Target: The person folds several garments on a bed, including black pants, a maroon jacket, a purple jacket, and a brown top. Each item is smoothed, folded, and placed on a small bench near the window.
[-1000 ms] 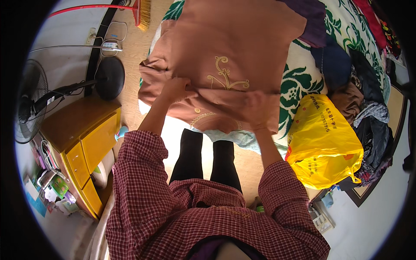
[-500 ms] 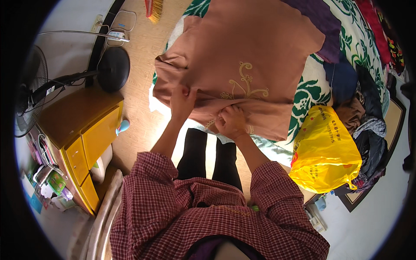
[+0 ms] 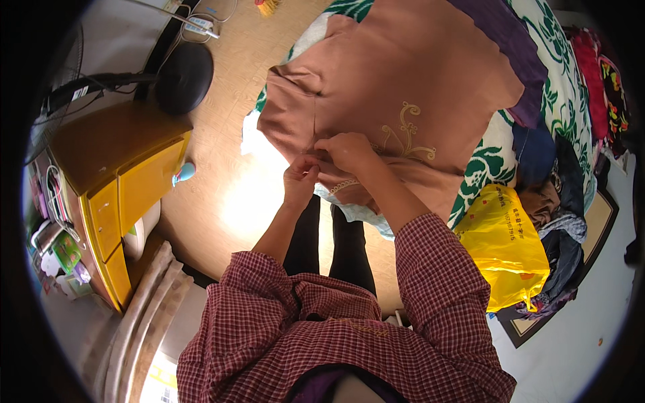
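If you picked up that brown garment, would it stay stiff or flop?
The brown garment would probably flop, as its cloth already creases beside the right hand. It seems unlikely to roll, since it lies spread over the green-and-white cover.

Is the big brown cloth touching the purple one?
Touching: the head view shows the brown cloth lying over the edge of the purple cloth, no gap between.

Both hands [image 3: 349, 153] touch brown fabric [image 3: 416, 70] (embroidered).

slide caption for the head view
Left hand and right hand close together at the edge of a brown garment, yellow bag nearby.
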Demonstrator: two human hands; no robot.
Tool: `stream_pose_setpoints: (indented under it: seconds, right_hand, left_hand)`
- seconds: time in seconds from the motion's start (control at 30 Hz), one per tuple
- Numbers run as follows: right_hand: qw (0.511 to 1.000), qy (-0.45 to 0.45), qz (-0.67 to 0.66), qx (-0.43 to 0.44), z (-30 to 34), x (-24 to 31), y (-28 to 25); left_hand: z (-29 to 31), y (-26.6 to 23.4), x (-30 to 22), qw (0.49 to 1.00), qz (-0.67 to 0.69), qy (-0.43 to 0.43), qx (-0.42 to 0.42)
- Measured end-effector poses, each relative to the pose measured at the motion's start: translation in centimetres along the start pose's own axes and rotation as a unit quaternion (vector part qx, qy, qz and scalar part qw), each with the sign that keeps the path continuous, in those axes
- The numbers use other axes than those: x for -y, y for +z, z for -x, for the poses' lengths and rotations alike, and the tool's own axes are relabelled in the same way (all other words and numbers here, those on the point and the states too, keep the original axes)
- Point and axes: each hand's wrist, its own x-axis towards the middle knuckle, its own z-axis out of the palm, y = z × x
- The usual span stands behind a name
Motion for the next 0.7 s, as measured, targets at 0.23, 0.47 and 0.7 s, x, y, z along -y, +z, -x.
stream_pose_setpoints:
  seconds: [0.23,0.47,0.7]
  right_hand:
    - [0.998,-0.024,0.055,0.01,-1.2,0.7,-0.8]
    - [0.988,0.012,-0.094,-0.12,-2.8,-2.1,-2.2]
    - [0.918,0.023,-0.093,-0.386,1.3,1.1,1.0]
  left_hand:
    - [-0.6,-0.3,0.4,0.994,-0.052,0.092,0.015]
    - [-1.3,-0.3,0.6,0.975,-0.217,0.042,-0.017]
    - [-2.9,0.5,-0.5,0.963,-0.253,0.044,-0.078]
